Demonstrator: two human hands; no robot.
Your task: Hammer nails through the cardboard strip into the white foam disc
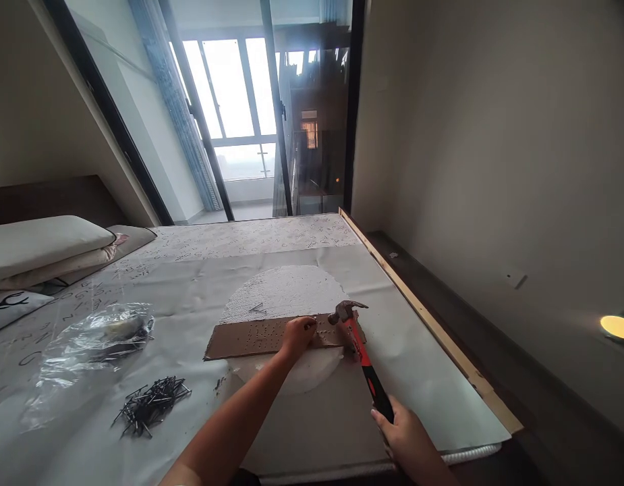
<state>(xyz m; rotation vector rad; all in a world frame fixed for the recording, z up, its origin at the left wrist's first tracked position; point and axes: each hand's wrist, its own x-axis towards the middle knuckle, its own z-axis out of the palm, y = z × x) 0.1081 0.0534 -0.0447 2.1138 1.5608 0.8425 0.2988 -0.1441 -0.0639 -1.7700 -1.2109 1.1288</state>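
The left hand [297, 335] pinches over the cardboard [231, 340], its hold unclear; the right hand [407, 435] wraps round the hammer [361, 349].

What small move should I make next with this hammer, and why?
I'd probably check where the hammer is aimed before any tap: its head appears close to your left hand, which is at the cardboard, and I can't tell whether that hand holds anything.

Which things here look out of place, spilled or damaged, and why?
A dark heap of metal nails lies loose near a crumpled clear plastic bag, as if tipped out. A few thin grey nails sit apart on the round white patch. The long brown cardboard strip is dotted with small marks, possibly punctures.
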